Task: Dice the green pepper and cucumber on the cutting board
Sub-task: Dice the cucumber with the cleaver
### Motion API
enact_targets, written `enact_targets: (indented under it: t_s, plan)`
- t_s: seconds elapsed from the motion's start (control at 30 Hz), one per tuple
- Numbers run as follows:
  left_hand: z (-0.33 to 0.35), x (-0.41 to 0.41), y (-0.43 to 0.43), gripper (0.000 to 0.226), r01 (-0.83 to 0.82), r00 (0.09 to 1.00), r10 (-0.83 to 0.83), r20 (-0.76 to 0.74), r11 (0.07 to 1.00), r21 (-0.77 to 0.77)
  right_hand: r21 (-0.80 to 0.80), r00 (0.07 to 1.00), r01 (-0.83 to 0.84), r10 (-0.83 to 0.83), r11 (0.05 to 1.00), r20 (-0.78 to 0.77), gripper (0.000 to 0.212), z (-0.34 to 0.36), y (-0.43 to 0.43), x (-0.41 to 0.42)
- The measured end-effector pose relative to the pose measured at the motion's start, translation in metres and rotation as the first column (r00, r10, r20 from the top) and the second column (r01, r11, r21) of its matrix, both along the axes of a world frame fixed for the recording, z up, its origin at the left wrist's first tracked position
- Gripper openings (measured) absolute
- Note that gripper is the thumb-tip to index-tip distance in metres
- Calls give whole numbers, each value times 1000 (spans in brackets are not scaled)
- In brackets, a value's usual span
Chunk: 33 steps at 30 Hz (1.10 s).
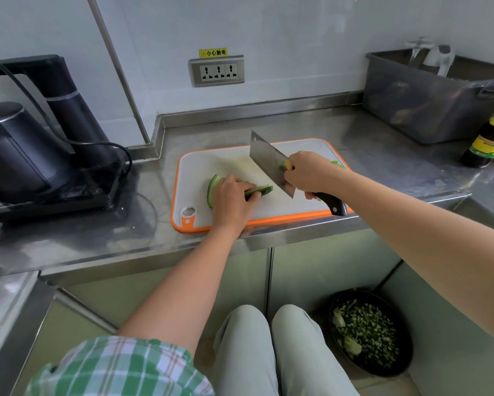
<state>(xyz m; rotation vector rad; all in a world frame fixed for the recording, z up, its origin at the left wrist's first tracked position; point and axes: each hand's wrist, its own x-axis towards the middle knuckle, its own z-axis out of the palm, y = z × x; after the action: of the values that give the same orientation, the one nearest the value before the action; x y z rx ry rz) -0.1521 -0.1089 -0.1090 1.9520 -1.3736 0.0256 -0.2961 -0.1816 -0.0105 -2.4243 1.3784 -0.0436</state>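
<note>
Two black appliances, a kettle (19, 155) and a tall column-shaped unit (68, 110), stand at the far left of the steel counter (383, 144). Next comes the orange-rimmed cutting board (200, 167), lying near the counter's front edge. On its left half lies a curved cucumber slab (212, 187), touching the left hand (231, 200). That hand's fingers curl down over the cucumber strips (261, 190), pinning them to the board. Just right of the strips' end, a cleaver (268, 161) slants with its far corner raised (whether its edge touches the board is unclear). The right hand (308, 174) is wrapped around the cleaver where the blade meets its black handle. Pale green bits (338, 164) show behind that hand. Further right sit a grey tub (428, 110) and a dark bottle (488, 138). On the floor below, a dark bowl (405, 332) holds chopped greens.
</note>
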Motion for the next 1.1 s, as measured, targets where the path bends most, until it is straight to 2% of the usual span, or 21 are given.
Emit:
enact_targets:
  t_s: [0.17,0.53,0.73,0.83,1.1]
  plan:
    - [-1,0,0,18,7,1000,-7,-11,1000,-10,38,999,-27,28,999,-34,15,-10,6,6]
    - [0,-1,1,16,2,1000,-2,1,1000,-24,-59,990,30,-22,998,139,25,-26,7,5]
    - [-3,1,-1,15,-11,1000,11,-1,1000,-8,-3,999,-11,11,1000,31,18,-12,3,9]
    - [-3,1,-1,14,-8,1000,8,-6,1000,-13,28,1000,-1,1,1000,-15,21,-16,5,13]
    - [-3,2,-1,16,-13,1000,12,-8,1000,-22,-65,997,22,-18,998,72,25,-29,9,16]
